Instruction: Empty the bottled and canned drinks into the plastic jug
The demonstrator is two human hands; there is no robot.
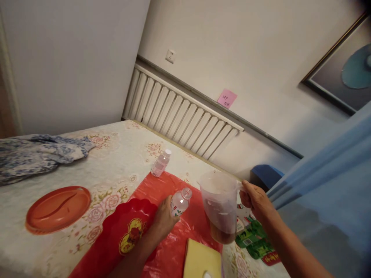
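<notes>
My left hand [165, 218] is wrapped round a clear plastic bottle [180, 201], whose mouth shows no cap. By its handle, my right hand [255, 196] grips a translucent plastic measuring jug [219, 204] with brown liquid in its lower part. The jug is to the right of the bottle, and the two are apart. Below the bottle lies a red plastic sheet [171, 185]. A second bottle [161, 163], with a white cap, stands at the sheet's far edge. Near my left forearm is a red scalloped tray [116, 227] with a gold pattern.
An orange oval lid or dish [59, 208] and a patterned cloth [40, 154] lie at left on the floral tablecloth [124, 139]. A yellow block-like thing [202, 258] sits at the front, with green packets [255, 237] on the right. Behind are a radiator [179, 112] and a blue curtain [327, 170].
</notes>
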